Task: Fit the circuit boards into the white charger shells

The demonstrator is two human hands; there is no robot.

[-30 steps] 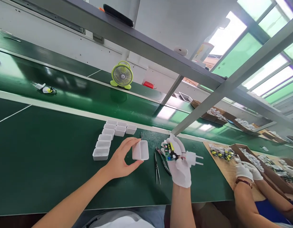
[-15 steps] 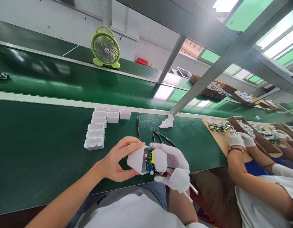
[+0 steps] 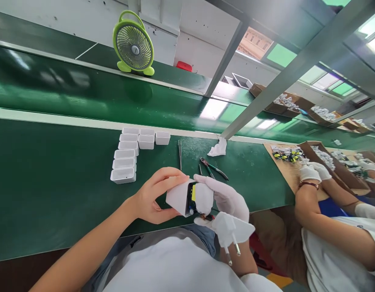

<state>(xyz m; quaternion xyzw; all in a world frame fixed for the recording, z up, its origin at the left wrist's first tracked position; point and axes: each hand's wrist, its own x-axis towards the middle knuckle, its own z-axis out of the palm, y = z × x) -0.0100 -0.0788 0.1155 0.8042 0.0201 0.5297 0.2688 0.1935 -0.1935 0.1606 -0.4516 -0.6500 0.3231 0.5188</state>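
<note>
My bare left hand (image 3: pixel 151 198) grips a white plastic housing (image 3: pixel 178 197) at the near edge of the green bench (image 3: pixel 53 190). My gloved right hand (image 3: pixel 226 198) presses a green and yellow circuit board (image 3: pixel 191 198) into the housing's open end. A white plug cap (image 3: pixel 232 229) with two metal pins hangs by short wires below my right hand. Both hands are closed around the parts, close to my body.
Several empty white housings (image 3: pixel 126 152) stand in rows on the bench. Tweezers (image 3: pixel 180 154), pliers (image 3: pixel 213 168) and a crumpled white glove (image 3: pixel 218 148) lie beyond my hands. A green fan (image 3: pixel 133 42) stands behind the conveyor. A co-worker's gloved hands (image 3: pixel 311 172) work at cardboard trays (image 3: pixel 296 162) on the right.
The board has gone further into the housing, and the plug cap has swung down under my right hand. The view has tilted down slightly.
</note>
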